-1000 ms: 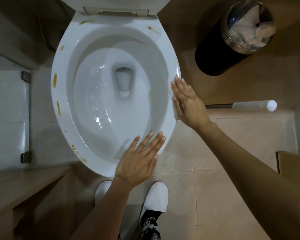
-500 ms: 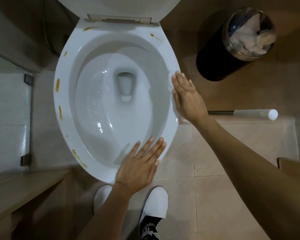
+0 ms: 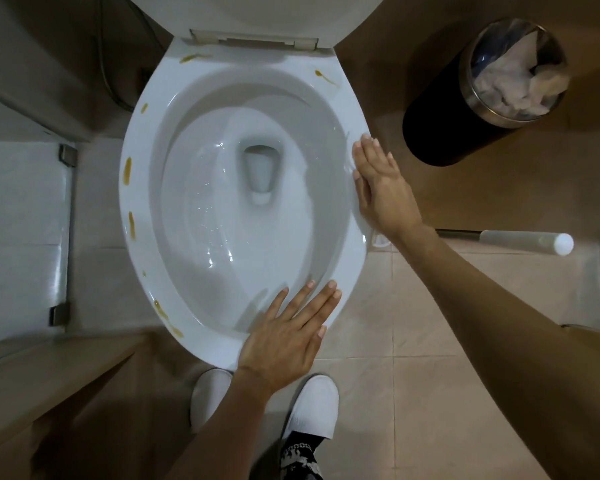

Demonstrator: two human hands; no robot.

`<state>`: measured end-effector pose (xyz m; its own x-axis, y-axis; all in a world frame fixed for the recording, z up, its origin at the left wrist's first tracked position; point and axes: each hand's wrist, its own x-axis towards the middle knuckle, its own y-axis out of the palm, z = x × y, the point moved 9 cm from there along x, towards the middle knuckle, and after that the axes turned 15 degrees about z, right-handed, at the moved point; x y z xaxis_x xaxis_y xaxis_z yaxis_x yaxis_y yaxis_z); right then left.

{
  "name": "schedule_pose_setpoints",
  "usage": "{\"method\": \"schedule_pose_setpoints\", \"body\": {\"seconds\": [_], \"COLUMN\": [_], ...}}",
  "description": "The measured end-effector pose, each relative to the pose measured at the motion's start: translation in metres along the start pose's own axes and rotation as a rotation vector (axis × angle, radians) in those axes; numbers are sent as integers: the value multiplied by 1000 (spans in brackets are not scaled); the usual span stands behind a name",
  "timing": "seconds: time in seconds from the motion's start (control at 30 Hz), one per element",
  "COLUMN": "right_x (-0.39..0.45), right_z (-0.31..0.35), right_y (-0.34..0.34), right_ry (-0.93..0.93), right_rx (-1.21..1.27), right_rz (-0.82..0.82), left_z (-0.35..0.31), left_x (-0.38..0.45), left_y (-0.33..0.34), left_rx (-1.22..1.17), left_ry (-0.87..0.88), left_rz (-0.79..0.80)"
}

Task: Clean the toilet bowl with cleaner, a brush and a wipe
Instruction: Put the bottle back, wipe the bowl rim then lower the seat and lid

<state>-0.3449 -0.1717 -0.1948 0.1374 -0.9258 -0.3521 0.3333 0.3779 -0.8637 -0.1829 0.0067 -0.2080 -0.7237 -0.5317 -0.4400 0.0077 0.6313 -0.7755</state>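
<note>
The white toilet bowl [image 3: 136,251] fills the middle of the view, lid [image 3: 250,15] up, water at the bottom. Several yellow-brown stains [image 3: 127,171] dot its rim on the left, back and near-left. My left hand [image 3: 288,334] rests flat on the near rim, fingers straight and pointing toward the bowl. My right hand [image 3: 381,192] lies flat along the right rim, fingers together. A small white edge [image 3: 378,241] peeks out under that wrist; I cannot tell what it is. A brush handle [image 3: 523,242], white with a metal rod, lies on the floor to the right.
A black bin [image 3: 440,129] with a metal ring and crumpled tissue stands at the back right. A glass panel [image 3: 18,220] and a wooden ledge [image 3: 49,375] close in the left side. My white shoes [image 3: 312,407] stand on tiled floor below the bowl.
Both hands stay flat on the rim in nearly the same spots. The view has shifted so the bowl sits lower and more to the right in frame.
</note>
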Motion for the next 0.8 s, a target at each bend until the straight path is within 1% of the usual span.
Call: {"method": "schedule_pose_setpoints", "body": {"seconds": [0.13,0.37,0.53,0.67,0.8], "right_x": [30,0,23,47,30], "right_z": [0,1,1,2,2], "right_y": [-15,0,-6,-9,-8], "right_ry": [21,-21,-45,-68,-68], "right_rx": [-16,-3,-42,-26,-9], "right_rz": [-13,-14,-16,5,-16], "left_z": [1,0,0,0,0], "left_x": [0,0,1,1,1], "left_y": [2,0,0,0,0], "left_rx": [-7,-12,-18,-4,-15], "left_ry": [-5,-2,0,-4,-6], "left_rz": [13,2,8,16,28]}}
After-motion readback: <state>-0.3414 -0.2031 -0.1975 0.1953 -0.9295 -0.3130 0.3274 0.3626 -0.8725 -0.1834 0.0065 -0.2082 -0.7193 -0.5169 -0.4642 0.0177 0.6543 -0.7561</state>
